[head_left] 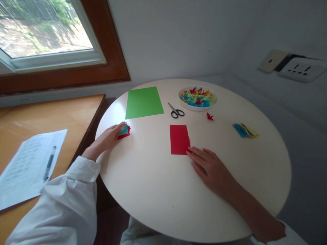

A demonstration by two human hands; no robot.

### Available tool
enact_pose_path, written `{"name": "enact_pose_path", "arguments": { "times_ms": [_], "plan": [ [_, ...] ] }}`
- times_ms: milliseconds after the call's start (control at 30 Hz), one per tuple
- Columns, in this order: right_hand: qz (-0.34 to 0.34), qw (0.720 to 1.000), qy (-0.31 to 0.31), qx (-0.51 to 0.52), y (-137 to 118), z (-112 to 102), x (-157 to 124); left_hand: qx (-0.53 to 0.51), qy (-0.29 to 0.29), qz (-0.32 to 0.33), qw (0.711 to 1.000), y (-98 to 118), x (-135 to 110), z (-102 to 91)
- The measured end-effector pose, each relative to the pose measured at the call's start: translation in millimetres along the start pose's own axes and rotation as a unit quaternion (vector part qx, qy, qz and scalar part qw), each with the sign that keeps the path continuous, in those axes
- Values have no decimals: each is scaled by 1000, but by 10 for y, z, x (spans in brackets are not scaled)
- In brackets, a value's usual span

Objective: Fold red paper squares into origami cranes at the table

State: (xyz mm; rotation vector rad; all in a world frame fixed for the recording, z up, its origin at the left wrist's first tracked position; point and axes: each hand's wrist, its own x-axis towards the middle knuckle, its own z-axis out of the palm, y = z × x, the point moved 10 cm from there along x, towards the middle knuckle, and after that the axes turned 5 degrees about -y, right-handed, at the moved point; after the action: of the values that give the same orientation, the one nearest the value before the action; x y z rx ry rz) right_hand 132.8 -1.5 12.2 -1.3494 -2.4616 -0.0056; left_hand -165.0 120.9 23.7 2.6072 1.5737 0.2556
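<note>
My left hand (107,137) reaches out to a small stack of coloured paper squares (124,131) near the left edge of the round white table (158,190); its fingertips rest on top of the stack. My right hand (211,166) lies flat on the table, fingers stretched out, with the fingertips touching the lower right corner of a red paper rectangle (179,139) in the middle of the table.
A green sheet (143,102) lies at the back, with black-handled scissors (176,111) beside it. A white bowl (198,97) holds several small folded paper figures; one red figure (209,116) sits in front. Coloured papers (245,130) lie right. A wooden desk (38,119) bears a printed sheet and pen (49,163).
</note>
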Motion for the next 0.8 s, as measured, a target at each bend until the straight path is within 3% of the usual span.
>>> {"name": "enact_pose_path", "arguments": {
  "times_ms": [267,567,800],
  "plan": [
    [1,1000,2,4,-1,-7,2,24,9,25,999,-21,6,43],
    [-2,1000,0,0,-15,-9,-1,75,-28,45,996,-10,14,77],
    [8,1000,-6,8,2,-6,1,57,-15,49,997,-45,14,100]
  ]
}}
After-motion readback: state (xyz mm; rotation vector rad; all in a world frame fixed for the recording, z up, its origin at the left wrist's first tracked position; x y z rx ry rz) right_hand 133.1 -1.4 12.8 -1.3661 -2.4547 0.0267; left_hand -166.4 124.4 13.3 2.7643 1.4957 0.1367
